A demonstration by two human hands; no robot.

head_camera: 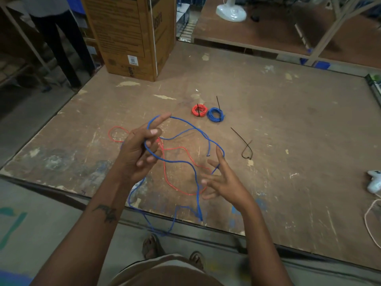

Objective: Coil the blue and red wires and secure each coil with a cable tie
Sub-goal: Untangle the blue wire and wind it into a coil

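A loose blue wire point(181, 161) loops around the fingers of my left hand point(140, 147), which is raised above the table with the index finger pointing away. From there the wire runs across to my right hand point(221, 180), whose spread fingers hook a strand near the index tip. The wire's tail hangs over the table's front edge. A loose red wire point(175, 178) lies tangled under it on the table. Farther back sit a red coil point(199, 110) and a blue coil point(215, 114), each with a black cable tie around it. Two loose black cable ties point(246, 148) lie to the right.
A worn wooden table point(288, 131) carries everything. A tall cardboard box point(134, 36) stands at its back left corner. A white device point(374, 181) with a pale cord lies at the right edge. A person's legs point(61, 48) are at the far left.
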